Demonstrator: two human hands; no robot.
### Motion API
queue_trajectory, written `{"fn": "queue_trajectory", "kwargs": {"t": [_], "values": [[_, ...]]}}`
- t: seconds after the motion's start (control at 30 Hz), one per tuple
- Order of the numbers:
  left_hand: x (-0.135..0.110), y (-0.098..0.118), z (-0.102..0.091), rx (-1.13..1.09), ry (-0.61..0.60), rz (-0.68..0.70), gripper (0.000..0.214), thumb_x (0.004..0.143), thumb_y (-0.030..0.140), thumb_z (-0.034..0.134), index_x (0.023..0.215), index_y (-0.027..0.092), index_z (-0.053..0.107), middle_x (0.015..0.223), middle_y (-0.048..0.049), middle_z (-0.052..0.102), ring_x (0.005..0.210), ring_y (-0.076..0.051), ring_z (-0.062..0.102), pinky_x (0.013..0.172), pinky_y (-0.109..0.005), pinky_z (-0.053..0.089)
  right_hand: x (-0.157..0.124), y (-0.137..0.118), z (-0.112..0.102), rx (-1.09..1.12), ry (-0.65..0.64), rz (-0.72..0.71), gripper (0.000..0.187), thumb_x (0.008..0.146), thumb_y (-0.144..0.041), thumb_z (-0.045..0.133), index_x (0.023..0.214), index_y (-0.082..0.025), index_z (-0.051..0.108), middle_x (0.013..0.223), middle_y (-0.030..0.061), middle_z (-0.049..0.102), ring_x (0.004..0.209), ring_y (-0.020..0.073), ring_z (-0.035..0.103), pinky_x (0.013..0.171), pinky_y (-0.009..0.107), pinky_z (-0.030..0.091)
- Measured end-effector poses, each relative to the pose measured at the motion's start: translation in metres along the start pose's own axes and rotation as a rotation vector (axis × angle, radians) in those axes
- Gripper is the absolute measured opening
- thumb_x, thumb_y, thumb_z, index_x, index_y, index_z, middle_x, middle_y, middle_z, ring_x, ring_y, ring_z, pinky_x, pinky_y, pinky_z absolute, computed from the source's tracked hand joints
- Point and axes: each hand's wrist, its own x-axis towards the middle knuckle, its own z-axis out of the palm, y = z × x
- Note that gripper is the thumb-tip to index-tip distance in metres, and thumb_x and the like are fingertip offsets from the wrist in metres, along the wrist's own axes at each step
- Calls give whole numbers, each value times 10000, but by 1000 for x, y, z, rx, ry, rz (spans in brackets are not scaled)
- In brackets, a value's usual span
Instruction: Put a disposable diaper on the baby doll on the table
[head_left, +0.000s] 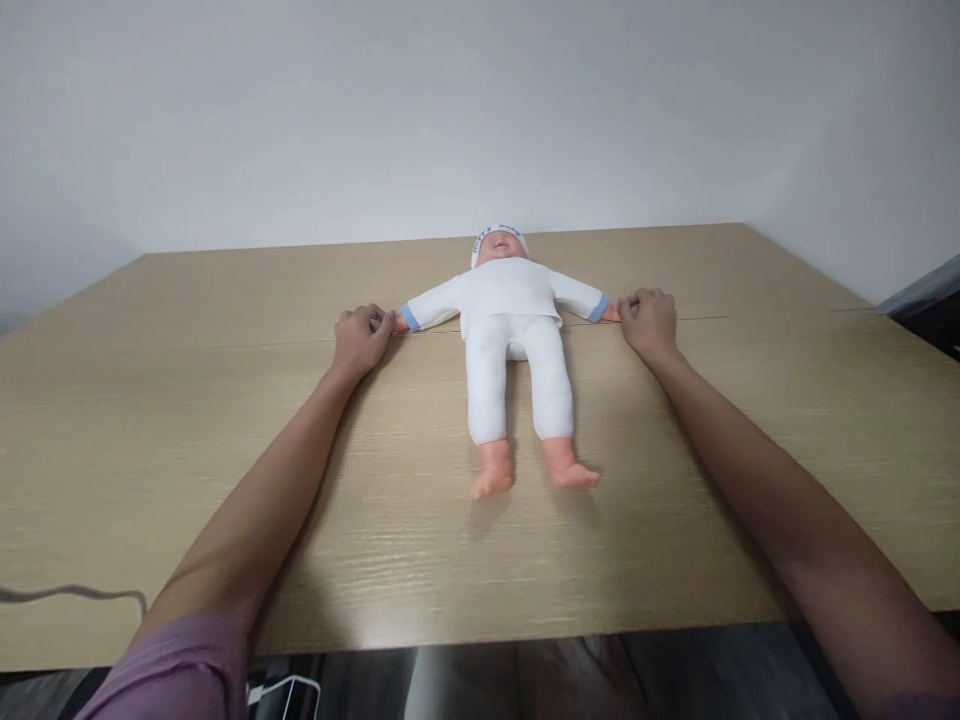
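Note:
A baby doll (511,300) lies on its back on the wooden table, its head toward the wall and its bare feet toward me. It wears a white top and trousers with blue cuffs and a white cap with blue lettering. Both doll arms are stretched out sideways. My left hand (364,338) is closed on the doll's hand at the left of the view. At the other side, my right hand (649,322) pinches the doll's other hand between thumb and fingers.
The light wooden table (390,560) has a seam running across it. A pale wall (450,120) stands behind. A cable (75,593) lies at the left front edge. Something dark (930,310) is beyond the right edge.

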Motion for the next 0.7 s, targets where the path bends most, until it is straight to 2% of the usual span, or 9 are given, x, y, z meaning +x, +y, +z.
{"fn": "queue_trajectory", "kwargs": {"t": [0.17, 0.37, 0.57, 0.7], "values": [[0, -2, 1, 13, 2, 34, 359, 1084, 502, 475, 896, 222, 595, 1011, -115, 720, 992, -288, 582, 1056, -448, 436, 8, 2, 7, -39, -18, 0, 316, 1064, -342, 522, 1096, -127, 751, 1217, 264, 732, 1168, 379, 608, 1074, 534, 470], [1, -5, 1, 21, -11, 10, 400, 1099, 521, 465, 1021, 207, 699, 1121, -141, 746, 1083, -320, 582, 1068, -472, 422, 9, 8, 13, 26, 17, 0, 251, 1010, -338, 557, 1001, -165, 739, 1118, 223, 743, 1089, 358, 608, 1048, 528, 481], [1, -3, 1, 27, -7, 5, 399, 1097, 519, 475, 1055, 203, 715, 1151, -152, 755, 1101, -326, 586, 1057, -470, 428, 6, 7, 9, 101, 33, -12, 175, 995, -326, 551, 933, -207, 663, 1056, 189, 731, 1060, 332, 614, 1053, 503, 485], [-5, 6, -1, 19, 18, 16, 389, 1109, 491, 451, 1074, 196, 703, 1185, -180, 741, 1150, -357, 592, 1076, -510, 422, 0, 0, 1, 180, 71, 10, 192, 1040, -328, 492, 945, -219, 618, 1064, 182, 721, 1067, 318, 602, 1107, 516, 463]]}}
